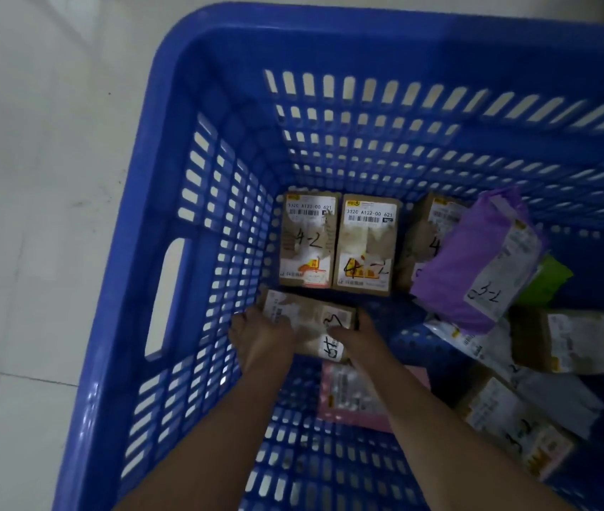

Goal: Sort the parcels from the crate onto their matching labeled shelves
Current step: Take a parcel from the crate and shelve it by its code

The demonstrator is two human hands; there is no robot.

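Pale, glossy floor tiles [35,178] showed at the left, and on them stood a deep blue plastic crate [219,105] with rounded corners, slotted lattice walls and an oblong handle cut-out [166,296] in its left wall. Both bare forearms reached down into it. Near the left wall, on the crate's floor, lay a small brown cardboard box [311,319], its torn white label marked with handwritten black characters; its long axis ran from far left to near right. The left hand [263,337] gripped the box's left end, fingers curled over the edge, while the right hand [357,337] clasped its right end. Just beyond, against the far wall, two matching cardboard boxes lay side by side, long axes running near to far: the left "4-2" box [308,241] and the right "4-2" box [365,245], both with barcode labels. Right of them a soft purple poly mailer [470,263] marked "3-2" leaned over another cardboard box [422,237]. A pink bubble mailer [352,396] lay flat beneath the right forearm.
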